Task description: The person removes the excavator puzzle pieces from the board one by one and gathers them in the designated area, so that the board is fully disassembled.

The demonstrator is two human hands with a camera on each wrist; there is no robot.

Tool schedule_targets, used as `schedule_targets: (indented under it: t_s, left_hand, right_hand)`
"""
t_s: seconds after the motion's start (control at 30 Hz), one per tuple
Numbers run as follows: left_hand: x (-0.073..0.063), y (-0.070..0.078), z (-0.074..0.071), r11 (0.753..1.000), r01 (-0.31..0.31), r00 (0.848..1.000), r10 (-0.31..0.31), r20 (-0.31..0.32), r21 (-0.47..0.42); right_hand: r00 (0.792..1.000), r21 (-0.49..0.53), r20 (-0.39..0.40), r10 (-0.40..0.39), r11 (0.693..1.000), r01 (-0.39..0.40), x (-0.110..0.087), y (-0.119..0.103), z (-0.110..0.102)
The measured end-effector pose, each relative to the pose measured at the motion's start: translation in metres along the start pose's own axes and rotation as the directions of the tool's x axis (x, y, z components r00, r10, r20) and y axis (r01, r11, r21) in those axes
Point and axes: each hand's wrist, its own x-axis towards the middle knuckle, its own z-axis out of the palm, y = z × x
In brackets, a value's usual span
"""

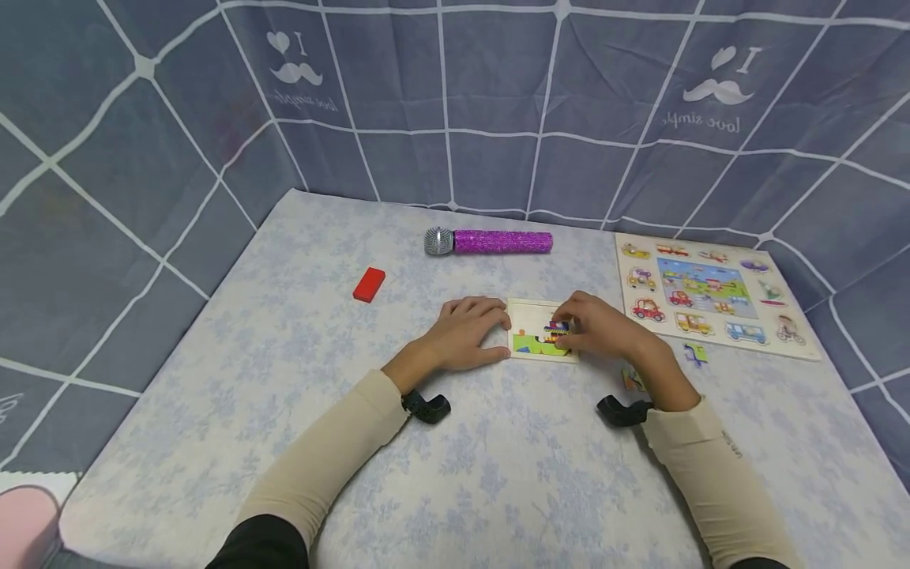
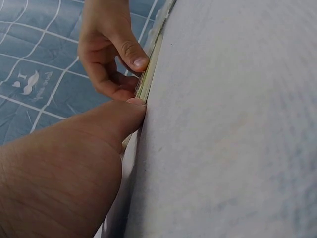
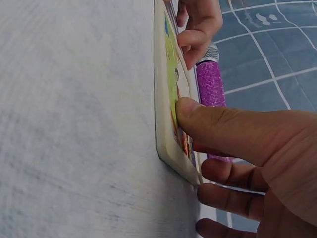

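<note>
A small wooden puzzle board lies on the table, with a green picture part along its bottom and a dark, colourful train-like part at its right. My left hand rests at the board's left edge, thumb and fingertips touching it, fingers relaxed. Over the board's right side, my right hand pinches a colourful puzzle piece between thumb and fingers, partly hiding it. In the right wrist view, the right thumb lies on the board's picture face. Two loose puzzle pieces lie near the right wrist, one green and purple, another brownish.
Behind the hands lies a glittery purple microphone with a silver head. A red block sits to the left. At the right is a larger vehicle puzzle board. Grey checked cloth hangs along the table's back and sides.
</note>
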Motion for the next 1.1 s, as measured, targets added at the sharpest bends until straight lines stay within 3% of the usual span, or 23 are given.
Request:
schedule_targets:
  t_s: [0.33, 0.63, 0.9, 1.1]
  left_hand:
    - [0.001, -0.002, -0.001, 1.0, -0.01, 1.0, 0.01, -0.005, -0.01]
    - [0.001, 0.0, -0.001, 1.0, -0.007, 1.0, 0.007, 0.003, -0.013]
    - [0.002, 0.0, -0.001, 1.0, -0.013, 1.0, 0.013, 0.004, -0.008]
    - [0.0, 0.0, -0.001, 1.0, -0.003, 1.0, 0.003, 0.002, -0.008]
  right_hand:
    - [1.0, 0.065, -0.026, 0.011, 0.998, -0.009, 0.001, 0.003, 0.002]
    - [1.0, 0.028, -0.013, 0.0, 1.0, 0.0, 0.0, 0.001, 0.0]
    - [1.0, -0.115, -0.021, 0.009, 0.993, -0.011, -0.001, -0.007, -0.001]
    - [0.998, -0.266, -0.057, -0.031, 0.964, 0.015, 0.0, -0.008, 0.0]
